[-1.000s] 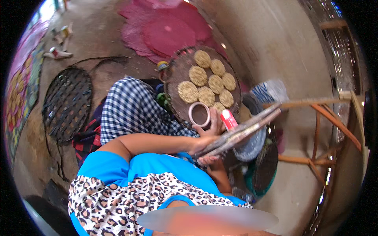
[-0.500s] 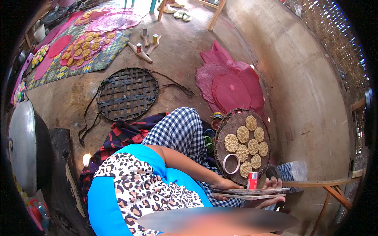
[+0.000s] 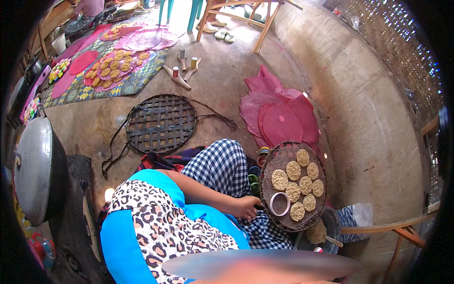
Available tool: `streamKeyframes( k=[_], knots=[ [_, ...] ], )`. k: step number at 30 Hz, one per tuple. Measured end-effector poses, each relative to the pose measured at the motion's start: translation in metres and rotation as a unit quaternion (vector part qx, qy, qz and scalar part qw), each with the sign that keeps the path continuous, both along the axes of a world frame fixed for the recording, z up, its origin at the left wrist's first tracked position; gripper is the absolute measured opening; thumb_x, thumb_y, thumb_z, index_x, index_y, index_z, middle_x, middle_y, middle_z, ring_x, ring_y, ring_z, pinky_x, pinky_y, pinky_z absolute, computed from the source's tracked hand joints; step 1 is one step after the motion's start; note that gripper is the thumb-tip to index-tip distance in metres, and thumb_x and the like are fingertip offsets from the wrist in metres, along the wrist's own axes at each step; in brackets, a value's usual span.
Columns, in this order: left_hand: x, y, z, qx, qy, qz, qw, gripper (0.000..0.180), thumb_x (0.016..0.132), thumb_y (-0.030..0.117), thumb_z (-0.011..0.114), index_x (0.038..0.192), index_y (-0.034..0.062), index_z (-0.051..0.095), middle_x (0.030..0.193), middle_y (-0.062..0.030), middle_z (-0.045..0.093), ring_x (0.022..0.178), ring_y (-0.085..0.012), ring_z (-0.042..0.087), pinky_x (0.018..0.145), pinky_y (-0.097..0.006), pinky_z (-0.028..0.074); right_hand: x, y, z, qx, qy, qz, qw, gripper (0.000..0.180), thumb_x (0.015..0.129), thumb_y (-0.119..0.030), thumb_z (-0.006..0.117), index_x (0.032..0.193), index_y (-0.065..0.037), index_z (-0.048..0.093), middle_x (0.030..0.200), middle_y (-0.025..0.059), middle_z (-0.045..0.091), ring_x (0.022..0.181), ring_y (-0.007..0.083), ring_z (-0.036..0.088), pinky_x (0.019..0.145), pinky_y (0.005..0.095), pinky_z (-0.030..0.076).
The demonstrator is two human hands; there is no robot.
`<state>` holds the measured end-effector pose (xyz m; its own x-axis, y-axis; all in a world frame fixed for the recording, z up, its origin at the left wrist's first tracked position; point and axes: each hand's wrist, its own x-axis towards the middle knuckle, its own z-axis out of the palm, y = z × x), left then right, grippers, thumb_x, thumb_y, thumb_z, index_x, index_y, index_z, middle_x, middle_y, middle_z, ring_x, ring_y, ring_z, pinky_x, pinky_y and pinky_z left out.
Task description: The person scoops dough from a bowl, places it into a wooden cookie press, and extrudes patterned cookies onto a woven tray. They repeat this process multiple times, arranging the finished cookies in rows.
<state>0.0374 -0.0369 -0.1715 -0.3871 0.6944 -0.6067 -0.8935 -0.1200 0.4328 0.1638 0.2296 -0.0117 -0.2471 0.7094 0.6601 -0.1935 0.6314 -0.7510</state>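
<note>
Left grip (image 3: 247, 207): bare hand, fingers curled, resting at the checked cloth (image 3: 220, 163) over the knee, near the rim of a round dark tray (image 3: 276, 164); contents of the grasp not discernible. Tray bears nine pale flat cakes (image 3: 305, 185) and one whitish ring (image 3: 271, 203), at its lower left. Grey bucket (image 3: 334, 221) beside the tray. Openwork basket (image 3: 161, 122) and pink sheets (image 3: 282, 122) lie on the floor (image 3: 213, 80).
</note>
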Motion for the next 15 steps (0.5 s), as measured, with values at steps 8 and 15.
streamKeyframes(
  k=[8, 15],
  knots=[
    [0.004, 0.009, 0.031, 0.011, 0.055, 0.176, 0.983, 0.088, 0.084, 0.024, 0.052, 0.136, 0.0244, -0.019, 0.141, -0.0187, 0.012, 0.128, -0.0400, 0.020, 0.094, -0.060, 0.031, 0.013, 0.010, -0.013, -0.011, -0.002, -0.012, 1.000, 0.058, 0.085, -0.062, 0.030, 0.086, -0.006, 0.046, 0.074, 0.0033, 0.044, 0.063, 0.0142, 0.043, 0.058, 0.0261, 0.037],
    [0.005, 0.007, 0.045, 0.039, 0.060, 0.202, 0.977, 0.097, 0.079, 0.045, 0.058, 0.136, 0.0302, -0.019, 0.145, -0.0113, -0.003, 0.131, -0.0387, 0.009, 0.094, -0.060, 0.028, 0.018, 0.016, -0.022, -0.024, -0.005, -0.015, 1.000, 0.058, 0.085, -0.062, 0.031, 0.087, -0.006, 0.046, 0.074, 0.0033, 0.044, 0.064, 0.0145, 0.044, 0.058, 0.0264, 0.038]
  ],
)
